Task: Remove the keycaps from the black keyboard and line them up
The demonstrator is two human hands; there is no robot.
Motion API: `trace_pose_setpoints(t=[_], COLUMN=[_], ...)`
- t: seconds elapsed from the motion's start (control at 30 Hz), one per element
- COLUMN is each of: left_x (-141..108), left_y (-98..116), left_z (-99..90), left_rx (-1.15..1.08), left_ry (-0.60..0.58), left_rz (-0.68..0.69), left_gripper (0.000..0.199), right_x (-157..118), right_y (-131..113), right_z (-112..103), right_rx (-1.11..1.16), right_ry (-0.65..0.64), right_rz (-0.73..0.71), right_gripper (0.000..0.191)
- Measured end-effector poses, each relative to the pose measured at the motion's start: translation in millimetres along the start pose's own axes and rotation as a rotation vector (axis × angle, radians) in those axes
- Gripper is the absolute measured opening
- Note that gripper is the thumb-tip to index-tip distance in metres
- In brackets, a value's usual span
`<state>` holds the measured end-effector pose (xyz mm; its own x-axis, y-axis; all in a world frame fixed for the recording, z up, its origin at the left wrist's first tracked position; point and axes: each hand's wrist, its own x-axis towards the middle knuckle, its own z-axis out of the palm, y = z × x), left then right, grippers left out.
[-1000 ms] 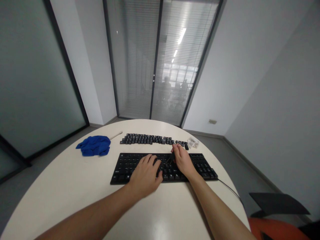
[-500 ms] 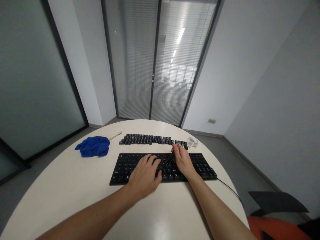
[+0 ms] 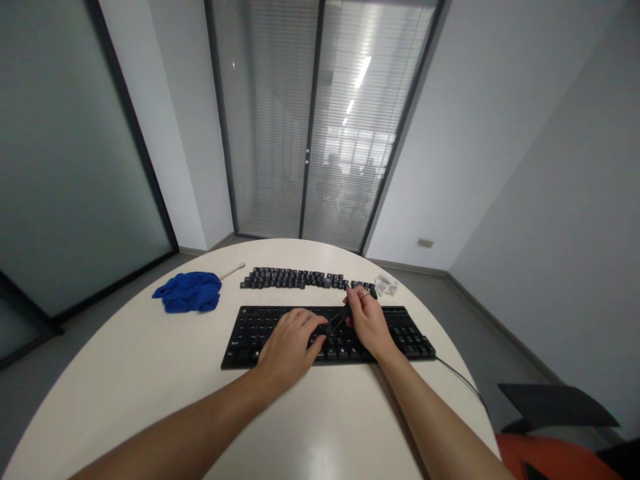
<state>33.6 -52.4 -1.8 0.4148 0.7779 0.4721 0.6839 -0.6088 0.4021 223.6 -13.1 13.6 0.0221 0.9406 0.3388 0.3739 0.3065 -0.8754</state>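
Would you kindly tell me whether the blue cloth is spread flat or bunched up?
Bunched up: the blue cloth lies in a wrinkled heap on the table, folds showing.

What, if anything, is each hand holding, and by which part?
The right hand grips a dark pronged tool by its handle end. The left hand is at the other end; whether it holds anything cannot be told.

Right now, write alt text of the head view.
A person's right hand grips a dark pronged tool over a black keyboard, the left hand close to the tool's tip. Loose keycaps lie in rows beyond; a blue cloth lies at left.
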Motion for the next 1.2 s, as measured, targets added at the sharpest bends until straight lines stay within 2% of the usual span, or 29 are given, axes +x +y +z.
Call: trace_pose_setpoints(t=[0.33,0.53,0.7,0.97,1.2], left_x=[0,2,0,2,5], left_y=[2,2,-1,-7,-11], left_z=[-2.4,-2.6,-1.8,0.2,1.7], left_rx=[0.044,0.019,-0.124,-0.344,-0.532], left_ry=[-0.051,-0.056,0.002,0.053,0.104], left_rz=[0.057,0.031,-0.043,-0.282,-0.284], left_gripper=[0.021,0.016,0.017,0.016,0.018], right_x=[0,-1,-1,-4,-4], right_y=[4,2,2,1,-1], right_z=[5,5,5,6,6], right_rx=[0.055,0.067,0.1,0.126,0.126], right_ry=[-0.025,-0.041,-0.067,-0.128,-0.091], right_rz=[0.032,0.03,-0.001,-0.098,-0.082], right_gripper=[0.038,0.038,0.036,0.027,0.031])
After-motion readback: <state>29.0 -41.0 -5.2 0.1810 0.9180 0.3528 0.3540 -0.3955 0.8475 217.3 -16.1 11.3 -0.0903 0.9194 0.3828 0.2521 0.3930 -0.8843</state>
